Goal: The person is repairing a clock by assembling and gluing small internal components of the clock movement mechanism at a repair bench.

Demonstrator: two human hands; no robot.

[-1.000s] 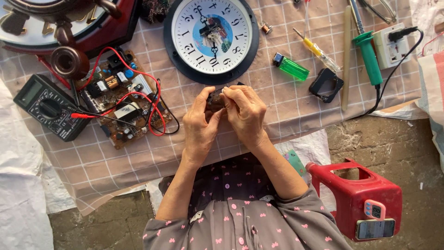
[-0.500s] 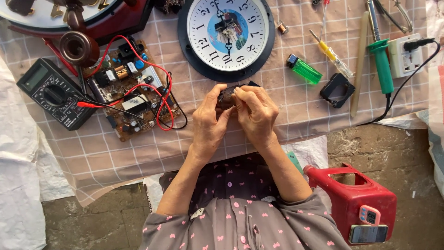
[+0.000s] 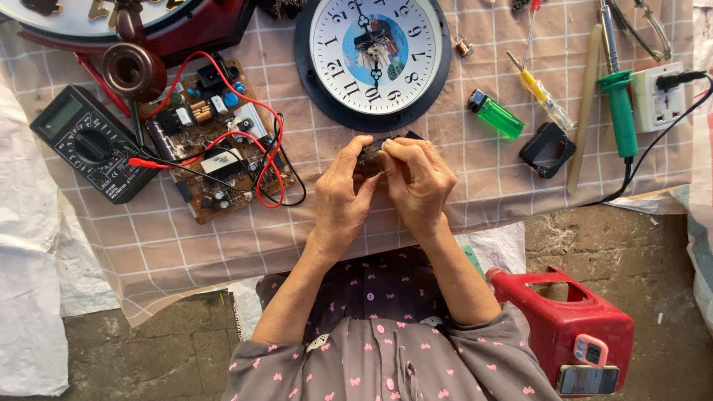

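Both of my hands meet over the checked cloth, just below a round wall clock (image 3: 373,59) with a black rim. My left hand (image 3: 343,194) and my right hand (image 3: 417,182) pinch a small dark part (image 3: 371,157) between their fingertips; most of it is hidden by the fingers. The clock lies face up with its hands showing.
A circuit board (image 3: 212,141) with red and black leads and a dark multimeter (image 3: 90,142) lie at left. A green lighter (image 3: 496,115), screwdriver (image 3: 541,93), black square part (image 3: 547,149), green soldering iron (image 3: 618,104) and white socket (image 3: 659,95) lie at right. A red stool (image 3: 572,327) stands at lower right.
The view has shifted, so the clock and tools sit a little differently in frame. My hands stay together on the small part, with the fingers slightly rearranged.
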